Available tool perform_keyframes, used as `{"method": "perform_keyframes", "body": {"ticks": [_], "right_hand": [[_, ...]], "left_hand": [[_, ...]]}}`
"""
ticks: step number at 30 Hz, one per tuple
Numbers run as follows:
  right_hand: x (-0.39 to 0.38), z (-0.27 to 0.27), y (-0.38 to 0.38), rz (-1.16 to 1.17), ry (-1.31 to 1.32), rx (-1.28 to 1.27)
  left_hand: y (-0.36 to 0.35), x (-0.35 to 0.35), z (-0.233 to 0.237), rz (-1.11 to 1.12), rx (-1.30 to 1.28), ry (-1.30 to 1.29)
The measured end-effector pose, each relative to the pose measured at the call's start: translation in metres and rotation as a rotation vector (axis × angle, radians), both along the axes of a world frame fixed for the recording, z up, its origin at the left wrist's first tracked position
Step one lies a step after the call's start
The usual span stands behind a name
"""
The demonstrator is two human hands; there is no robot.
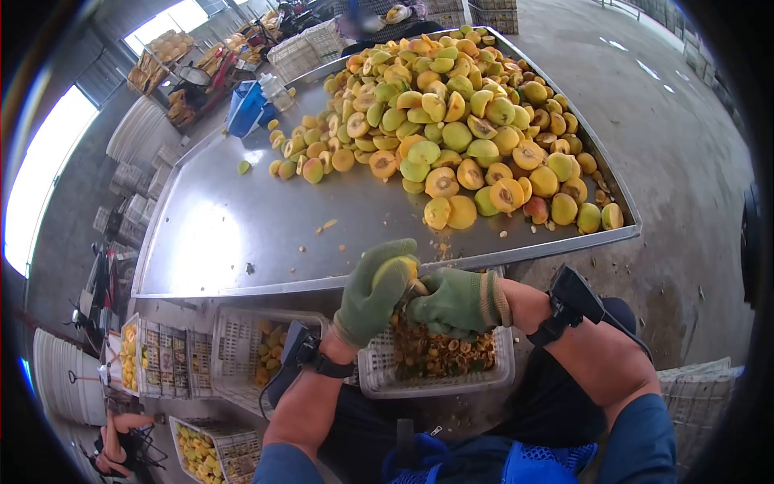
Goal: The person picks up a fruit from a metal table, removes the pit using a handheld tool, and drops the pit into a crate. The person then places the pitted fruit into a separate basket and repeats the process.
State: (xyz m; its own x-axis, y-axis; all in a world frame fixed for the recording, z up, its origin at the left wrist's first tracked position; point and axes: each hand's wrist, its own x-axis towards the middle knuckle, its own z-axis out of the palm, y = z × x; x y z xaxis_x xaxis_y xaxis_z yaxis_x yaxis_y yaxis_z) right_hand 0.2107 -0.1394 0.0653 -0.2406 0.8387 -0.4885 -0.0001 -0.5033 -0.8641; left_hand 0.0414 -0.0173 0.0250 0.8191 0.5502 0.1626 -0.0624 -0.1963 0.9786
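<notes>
My left hand (373, 290), in a green glove, is closed around a yellow peach (395, 270) just off the near edge of the metal table (201, 234). My right hand (455, 300), gloved the same way, is closed right beside it, its fingers up against the peach. What my right fingers grip is hidden; only a small pale bit shows between the hands. Below them stands a white plastic crate (439, 389) holding brown pits and scraps. A large heap of halved yellow-green peaches (451, 121), several with pits showing, covers the far and right side of the table.
A blue basket (247, 109) and a clear bottle (276, 91) stand at the table's left edge. Another person's gloved hand (397, 14) shows beyond the heap. Crates with peaches (270, 355) stand left of my legs. Another person (117, 444) sits at lower left.
</notes>
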Motion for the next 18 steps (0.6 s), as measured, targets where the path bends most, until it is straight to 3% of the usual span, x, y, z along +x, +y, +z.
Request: {"method": "perform_keyframes", "body": {"ticks": [4,10,13,16,18], "right_hand": [[0.005,0.009,-0.002,0.04,0.13,-0.079],[-0.006,-0.014,-0.003,-0.027,0.012,0.143],[-0.001,0.005,-0.009,-0.022,0.076,-0.036],[0.001,0.007,-0.012,-0.004,0.184,-0.044],[0.007,-0.011,-0.007,0.075,0.45,-0.133]], "left_hand": [[-0.004,-0.002,0.011,0.012,0.043,0.02],[-0.005,0.007,0.009,0.031,0.228,0.032],[-0.005,0.005,0.009,0.032,0.295,-0.008],[-0.004,0.004,0.009,0.033,0.361,-0.06],[-0.005,0.003,0.008,0.036,0.381,-0.083]]}}
